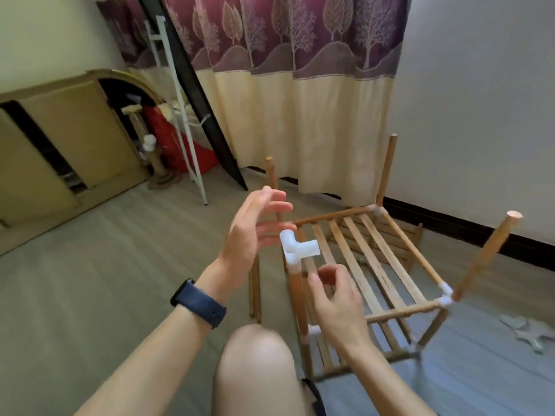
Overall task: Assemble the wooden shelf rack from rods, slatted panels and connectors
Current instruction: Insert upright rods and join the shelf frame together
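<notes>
White plastic connector (295,244), with three sockets, sits on top of the upright rod (295,292) at the rack's (402,313) near left corner. One socket points over the slatted panel (360,256) fixed inside the rack.

Left hand (249,235) is just left of the connector, palm turned toward it, fingers straight and spread. The fingertips are very close to the connector; whether they touch it is unclear. A dark watch (198,303) is on that wrist.

Right hand (336,304) is just below the connector, in front of the panel, with thumb and fingers loosely curled. Nothing shows in its grip, and it stands just beside the rod.

Three more rods rise from the rack's other corners, their top ends bare, with white joints at the panel's level. A second slatted layer shows lower in the rack, near the floor (120,250).

Loose wooden sticks (255,291) lie on the floor just left of the rack. A spare slatted piece (399,235) rests behind the rack, by the wall. Pale connectors (528,333) lie on the floor to the rack's right. A bare knee (255,364) is in front of the rack, and a patterned curtain (300,85) hangs behind it.
</notes>
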Demonstrator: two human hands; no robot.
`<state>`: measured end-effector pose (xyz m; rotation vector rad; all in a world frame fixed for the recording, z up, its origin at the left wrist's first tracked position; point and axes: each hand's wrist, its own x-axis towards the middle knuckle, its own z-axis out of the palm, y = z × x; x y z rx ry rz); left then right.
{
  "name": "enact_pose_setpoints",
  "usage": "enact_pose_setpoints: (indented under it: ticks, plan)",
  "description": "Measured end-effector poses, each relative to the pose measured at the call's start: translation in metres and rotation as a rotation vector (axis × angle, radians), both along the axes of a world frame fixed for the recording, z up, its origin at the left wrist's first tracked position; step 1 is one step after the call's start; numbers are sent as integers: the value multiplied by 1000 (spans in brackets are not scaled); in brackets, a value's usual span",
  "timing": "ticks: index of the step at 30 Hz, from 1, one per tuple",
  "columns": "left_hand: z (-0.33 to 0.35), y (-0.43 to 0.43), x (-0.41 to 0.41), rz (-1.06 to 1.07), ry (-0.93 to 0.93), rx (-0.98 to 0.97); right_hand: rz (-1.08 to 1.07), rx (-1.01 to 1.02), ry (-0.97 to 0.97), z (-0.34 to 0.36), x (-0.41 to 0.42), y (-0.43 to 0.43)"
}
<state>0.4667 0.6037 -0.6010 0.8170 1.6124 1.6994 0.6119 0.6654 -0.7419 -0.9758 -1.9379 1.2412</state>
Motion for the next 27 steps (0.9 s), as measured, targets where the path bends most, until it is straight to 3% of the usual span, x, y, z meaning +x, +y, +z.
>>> enact_pose_setpoints:
  ticks: [3,6,9,11,15,18,27]
  plan:
    - [-20,-13,2,-142,97,-49,-187,212,-434,-31,20,29]
    - [-31,-12,5,-300,211,-105,-155,209,-859,-58,41,50]
    - [-33,-3,1,-324,299,-136,-89,194,-905,-72,45,54]
    - [-33,2,-7,-307,244,-122,-62,220,-929,-70,34,50]
    - [-39,4,-29,-67,93,-45,140,337,-1017,-61,7,43]
    - [-47,2,-40,116,126,-12,222,495,-1075,-60,-2,50]
    - [-56,-5,-52,210,178,-41,400,434,-1050,-62,-5,52]
